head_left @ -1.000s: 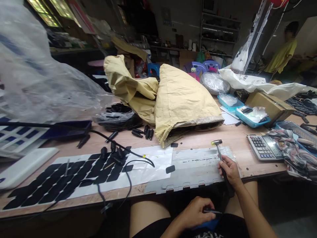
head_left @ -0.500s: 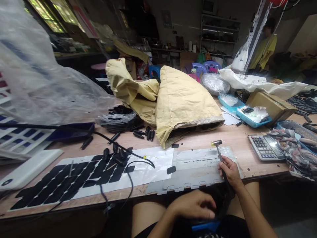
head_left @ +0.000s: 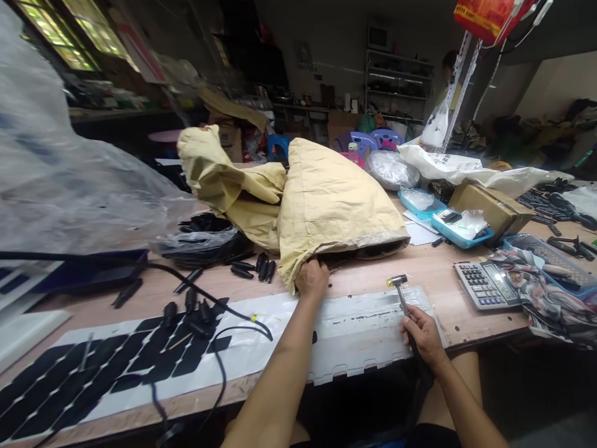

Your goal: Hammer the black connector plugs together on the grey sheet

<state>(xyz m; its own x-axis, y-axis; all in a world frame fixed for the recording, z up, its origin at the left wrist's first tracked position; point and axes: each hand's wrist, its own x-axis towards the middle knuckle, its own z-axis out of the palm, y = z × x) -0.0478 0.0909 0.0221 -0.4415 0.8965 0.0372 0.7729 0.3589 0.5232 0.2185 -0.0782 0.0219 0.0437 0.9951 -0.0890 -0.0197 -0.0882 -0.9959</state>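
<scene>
My left hand point(head_left: 313, 278) reaches to the open mouth of a large yellow-tan sack point(head_left: 338, 196) lying on the table. Its fingers are hidden at the sack's dark opening, so what they touch there does not show. In my right hand point(head_left: 423, 333) is a small hammer point(head_left: 403, 300), gripped by its dark handle with the head upward, over the right end of a grey-white plate point(head_left: 361, 326). To the left lies a white sheet with rows of black patches point(head_left: 112, 354). Several black cylindrical parts point(head_left: 198, 314) stand and lie on it.
A black cable point(head_left: 228, 308) loops over the sheet. On the right are a calculator point(head_left: 487, 285), a patterned cloth point(head_left: 555, 302), blue trays point(head_left: 461, 233) and a cardboard box point(head_left: 489, 208). A clear plastic bag point(head_left: 84, 168) hangs at left. A bag of black parts point(head_left: 205, 239) sits beside the sack.
My left hand has moved from over my lap, forward to the sack's mouth. My right hand still holds the hammer. The view has turned slightly right.
</scene>
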